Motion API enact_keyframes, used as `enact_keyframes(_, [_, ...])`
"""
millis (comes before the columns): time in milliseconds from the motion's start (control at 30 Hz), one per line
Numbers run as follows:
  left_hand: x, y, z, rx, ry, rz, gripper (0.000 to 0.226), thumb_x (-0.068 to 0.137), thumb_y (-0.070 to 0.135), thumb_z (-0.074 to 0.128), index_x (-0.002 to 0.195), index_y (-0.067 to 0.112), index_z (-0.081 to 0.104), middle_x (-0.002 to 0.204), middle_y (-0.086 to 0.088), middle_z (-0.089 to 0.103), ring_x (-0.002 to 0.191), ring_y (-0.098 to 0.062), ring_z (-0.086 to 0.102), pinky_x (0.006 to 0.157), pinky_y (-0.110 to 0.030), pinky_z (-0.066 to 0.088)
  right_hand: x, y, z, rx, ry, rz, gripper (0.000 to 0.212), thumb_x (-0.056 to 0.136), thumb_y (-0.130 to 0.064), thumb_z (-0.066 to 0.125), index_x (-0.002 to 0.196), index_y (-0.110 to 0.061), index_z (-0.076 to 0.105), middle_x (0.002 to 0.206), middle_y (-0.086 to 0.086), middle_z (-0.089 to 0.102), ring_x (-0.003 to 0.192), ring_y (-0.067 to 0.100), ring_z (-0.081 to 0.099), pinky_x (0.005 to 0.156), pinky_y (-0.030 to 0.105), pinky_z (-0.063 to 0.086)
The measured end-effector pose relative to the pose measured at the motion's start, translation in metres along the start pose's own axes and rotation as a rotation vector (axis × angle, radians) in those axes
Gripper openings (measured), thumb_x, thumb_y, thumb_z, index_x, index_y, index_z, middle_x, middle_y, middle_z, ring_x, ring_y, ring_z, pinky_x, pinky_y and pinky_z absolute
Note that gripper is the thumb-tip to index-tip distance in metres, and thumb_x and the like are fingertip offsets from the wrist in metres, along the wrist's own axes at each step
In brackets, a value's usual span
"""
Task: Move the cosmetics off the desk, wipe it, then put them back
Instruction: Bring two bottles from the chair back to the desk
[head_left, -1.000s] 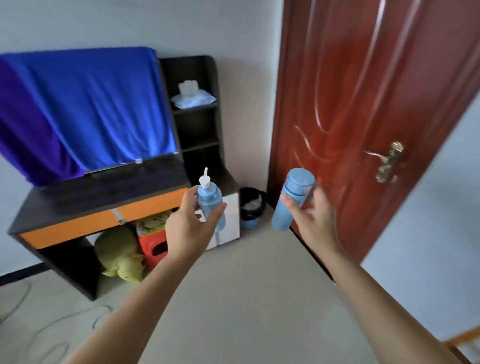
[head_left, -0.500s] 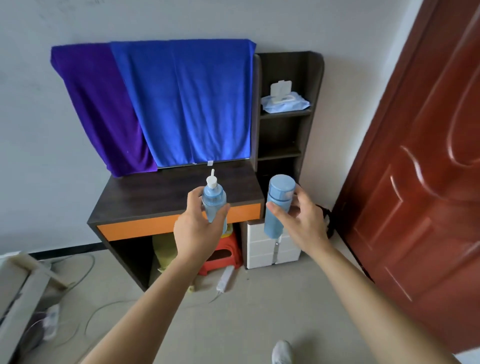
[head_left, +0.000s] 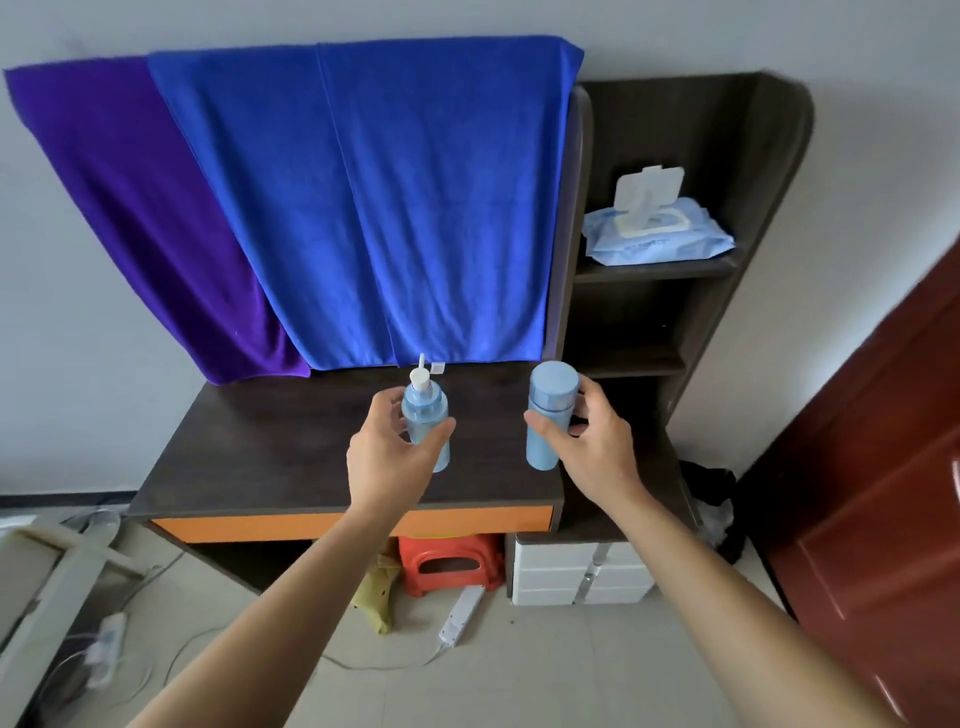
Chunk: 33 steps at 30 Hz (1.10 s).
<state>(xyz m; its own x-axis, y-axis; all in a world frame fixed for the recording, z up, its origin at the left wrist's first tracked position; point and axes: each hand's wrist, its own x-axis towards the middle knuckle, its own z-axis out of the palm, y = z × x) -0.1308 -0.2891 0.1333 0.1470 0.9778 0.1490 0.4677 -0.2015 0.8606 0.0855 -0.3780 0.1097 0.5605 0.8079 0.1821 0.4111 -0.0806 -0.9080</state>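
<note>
Matt dark wood desk (head_left: 291, 447) (2 glossy plastic bottles (head_left: 427, 415)).

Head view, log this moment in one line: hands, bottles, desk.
left hand: grips pump bottle | right hand: grips capped bottle | place: over desk, contact unclear | wipes pack: on shelf
</note>
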Motion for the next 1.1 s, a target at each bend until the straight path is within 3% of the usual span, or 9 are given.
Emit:
enact_keyframes(100, [0.041, -0.008, 0.023, -0.004, -0.024, -0.036, 0.047, 0.072, 0.047, 0.082, 0.107, 0.043, 0.051, 0.095, 0.033, 0.061, 0.09, 0.016, 0.055, 0.076, -0.02, 0.045, 0.043, 0.016, 0.013, 0.062, -0.003, 0.036, 0.059, 0.077, -0.047, 0.083, 0.126, -0.04, 0.052, 0.109, -0.028, 0.064, 0.105, -0.009, 0.063, 0.087, 0.021, 0.057])
enact_keyframes(200, [0.083, -0.024, 0.051, -0.018, -0.058, -0.081, 0.047, 0.072, 0.045, 0.084, 0.106, 0.043, 0.051, 0.097, 0.028, 0.062, 0.092, 0.009, 0.058, 0.077, -0.022, 0.047, 0.082, 0.031, 0.03, 0.045, -0.005, 0.062, 0.061, 0.078, -0.041, 0.083, 0.13, -0.031, 0.054, 0.111, -0.031, 0.06, 0.101, -0.016, 0.059, 0.086, 0.013, 0.054])
enact_keyframes(367, [0.155, -0.06, 0.11, -0.008, -0.166, -0.171, 0.049, 0.07, 0.042, 0.085, 0.104, 0.04, 0.051, 0.093, 0.021, 0.063, 0.091, -0.007, 0.063, 0.081, -0.029, 0.049, 0.139, 0.064, 0.066, -0.047, -0.016, 0.189, 0.063, 0.079, -0.04, 0.083, 0.132, -0.026, 0.052, 0.125, -0.01, 0.062, 0.111, 0.007, 0.061, 0.097, 0.034, 0.055])
enact_keyframes(500, [0.205, -0.09, 0.15, -0.011, -0.24, -0.22, 0.047, 0.07, 0.038, 0.086, 0.101, 0.042, 0.05, 0.088, 0.026, 0.063, 0.084, 0.005, 0.061, 0.079, -0.026, 0.048, 0.185, 0.093, 0.097, -0.121, -0.033, 0.261, 0.062, 0.08, -0.041, 0.082, 0.131, -0.027, 0.05, 0.127, -0.005, 0.065, 0.114, 0.015, 0.063, 0.099, 0.042, 0.054])
enact_keyframes(600, [0.237, -0.106, 0.174, 0.012, -0.283, -0.239, 0.045, 0.07, 0.039, 0.085, 0.101, 0.038, 0.052, 0.088, 0.026, 0.063, 0.086, 0.004, 0.063, 0.075, -0.025, 0.047, 0.214, 0.111, 0.119, -0.155, -0.044, 0.3, 0.06, 0.08, -0.035, 0.083, 0.128, -0.022, 0.05, 0.125, 0.001, 0.066, 0.114, 0.022, 0.065, 0.098, 0.046, 0.053])
enact_keyframes(667, [0.255, -0.115, 0.19, 0.033, -0.315, -0.238, 0.045, 0.07, 0.04, 0.083, 0.102, 0.037, 0.052, 0.087, 0.025, 0.063, 0.086, -0.001, 0.064, 0.074, -0.025, 0.048, 0.232, 0.122, 0.129, -0.175, -0.044, 0.323, 0.061, 0.081, -0.032, 0.083, 0.131, -0.018, 0.049, 0.127, 0.005, 0.064, 0.114, 0.026, 0.065, 0.098, 0.048, 0.053])
enact_keyframes(833, [0.281, -0.134, 0.216, 0.101, -0.396, -0.211, 0.047, 0.071, 0.04, 0.082, 0.103, 0.039, 0.046, 0.089, 0.02, 0.064, 0.084, 0.006, 0.058, 0.074, -0.026, 0.047, 0.254, 0.139, 0.143, -0.212, -0.035, 0.355, 0.063, 0.083, -0.027, 0.082, 0.134, -0.013, 0.047, 0.131, 0.007, 0.061, 0.12, 0.026, 0.061, 0.1, 0.048, 0.053])
enact_keyframes(967, [0.284, -0.146, 0.225, 0.102, -0.424, -0.215, 0.049, 0.071, 0.043, 0.081, 0.106, 0.04, 0.046, 0.098, 0.015, 0.067, 0.09, -0.006, 0.066, 0.081, -0.031, 0.052, 0.252, 0.149, 0.143, -0.218, -0.073, 0.391, 0.062, 0.087, -0.028, 0.078, 0.137, -0.013, 0.045, 0.133, 0.008, 0.06, 0.121, 0.027, 0.061, 0.101, 0.048, 0.051])
enact_keyframes(1100, [0.283, -0.15, 0.227, 0.098, -0.411, -0.22, 0.051, 0.069, 0.048, 0.082, 0.103, 0.044, 0.044, 0.091, 0.022, 0.065, 0.087, -0.002, 0.066, 0.073, -0.019, 0.047, 0.25, 0.151, 0.144, -0.254, -0.071, 0.392, 0.066, 0.086, -0.031, 0.078, 0.139, -0.013, 0.044, 0.136, 0.009, 0.059, 0.121, 0.028, 0.062, 0.1, 0.048, 0.052])
